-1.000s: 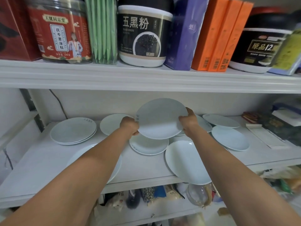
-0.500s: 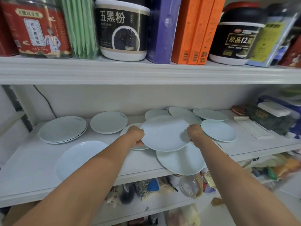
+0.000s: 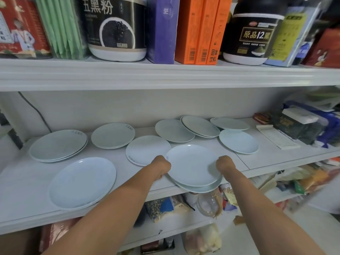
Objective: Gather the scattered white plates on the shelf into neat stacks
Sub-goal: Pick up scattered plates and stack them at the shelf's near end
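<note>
Head view: left hand (image 3: 161,167) and right hand (image 3: 224,163) gripped opposite rims of a white plate (image 3: 191,164), fingers curled closed on it. A second ago it was held tilted, mid-air; now it sat flat on a lower plate (image 3: 202,188) at the shelf (image 3: 257,162) front edge, slightly offset. One stack begun, overhanging the edge. Roughly eight other plates or small piles lay scattered behind.

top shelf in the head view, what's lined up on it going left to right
red jar → green packets → black tub → purple box → orange boxes → second black tub
</note>
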